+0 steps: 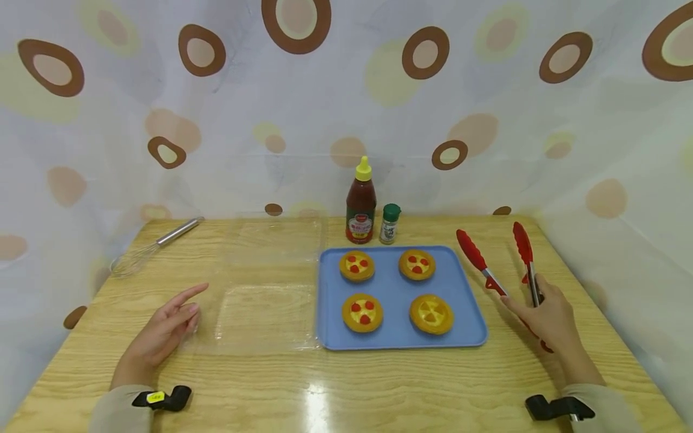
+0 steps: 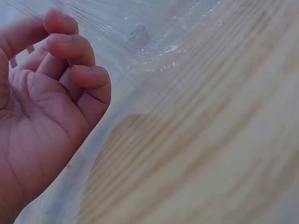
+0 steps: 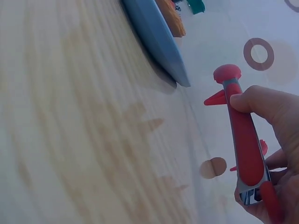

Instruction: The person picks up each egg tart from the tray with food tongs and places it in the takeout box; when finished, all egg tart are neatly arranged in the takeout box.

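My right hand (image 1: 549, 316) grips a pair of red-and-silver tongs (image 1: 472, 251), their jaws spread wide, over the table right of the blue tray. In the right wrist view the thumb lies along one red handle of the tongs (image 3: 245, 135). My left hand (image 1: 165, 328) holds nothing; its fingers are loosely bent in the left wrist view, beside a clear plastic box (image 1: 265, 347) with its lid folded back. Whether it touches the box I cannot tell. On the blue tray (image 1: 387, 294) sit three tarts with red toppings (image 1: 362, 313) and one plain yellow tart (image 1: 431, 314).
Behind the tray stand a sauce bottle (image 1: 361, 207) with a yellow cap and a small green-capped seasoning jar (image 1: 389, 224). A whisk (image 1: 157, 245) lies at the back left. A patterned curtain (image 1: 325, 108) hangs behind the wooden table (image 1: 243, 391).
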